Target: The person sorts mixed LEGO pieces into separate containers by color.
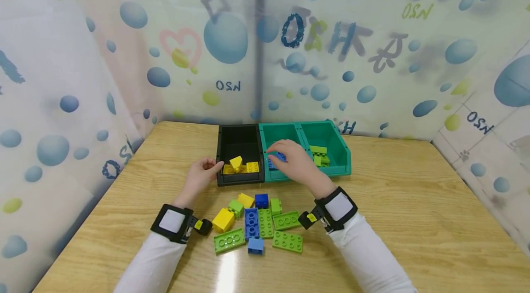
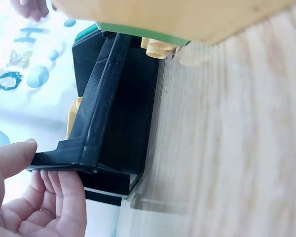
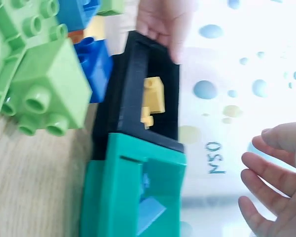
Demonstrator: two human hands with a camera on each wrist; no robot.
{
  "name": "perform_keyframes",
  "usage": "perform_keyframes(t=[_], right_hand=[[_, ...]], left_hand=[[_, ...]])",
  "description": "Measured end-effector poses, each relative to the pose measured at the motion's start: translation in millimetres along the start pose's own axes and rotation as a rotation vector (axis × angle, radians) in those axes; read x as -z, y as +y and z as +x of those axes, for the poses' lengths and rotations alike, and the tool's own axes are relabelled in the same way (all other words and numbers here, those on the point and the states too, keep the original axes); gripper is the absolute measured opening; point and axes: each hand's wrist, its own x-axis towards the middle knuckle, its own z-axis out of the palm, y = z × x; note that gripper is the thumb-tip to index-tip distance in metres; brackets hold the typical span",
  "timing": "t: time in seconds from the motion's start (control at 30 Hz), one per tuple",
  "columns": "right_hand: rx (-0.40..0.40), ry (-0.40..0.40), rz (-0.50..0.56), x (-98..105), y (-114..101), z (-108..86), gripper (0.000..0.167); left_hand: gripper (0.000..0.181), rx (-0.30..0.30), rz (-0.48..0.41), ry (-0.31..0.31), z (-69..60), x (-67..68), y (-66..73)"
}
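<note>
At the left, the side wall of the black bin (image 1: 240, 181) is pinched between the thumb and fingers of the left hand (image 1: 200, 174). Several yellow bricks (image 1: 252, 167) are held in that bin, gathered toward its front. In front of the bins, loose bricks are spread on the wooden table (image 1: 414, 192): a yellow block (image 1: 223, 220) is seen near a green plate (image 1: 229, 240), a long blue brick (image 1: 251, 224) is laid with its hollow side up, and a studded green plate (image 1: 288, 241) is placed farther right. Blue bricks (image 1: 280, 157) are contained in the middle teal compartment (image 1: 279, 133), over which the right hand (image 1: 296, 162) is held with fingers parted and nothing grasped. Green bricks (image 1: 319, 151) are contained in the right teal compartment (image 1: 323, 132).
</note>
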Motion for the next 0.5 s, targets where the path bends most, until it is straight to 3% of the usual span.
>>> perform_keyframes(t=[0.27, 0.5], right_hand=[[0.042, 0.004, 0.042, -0.5, -3.9, -19.4, 0.017], [0.026, -0.006, 0.065, -8.2, 5.7, -38.4, 0.015]], left_hand=[[0.027, -0.007, 0.006, -0.012, -1.8, 1.1, 0.3], [0.028, -0.021, 0.005, -0.011, -2.5, 1.7, 1.1]])
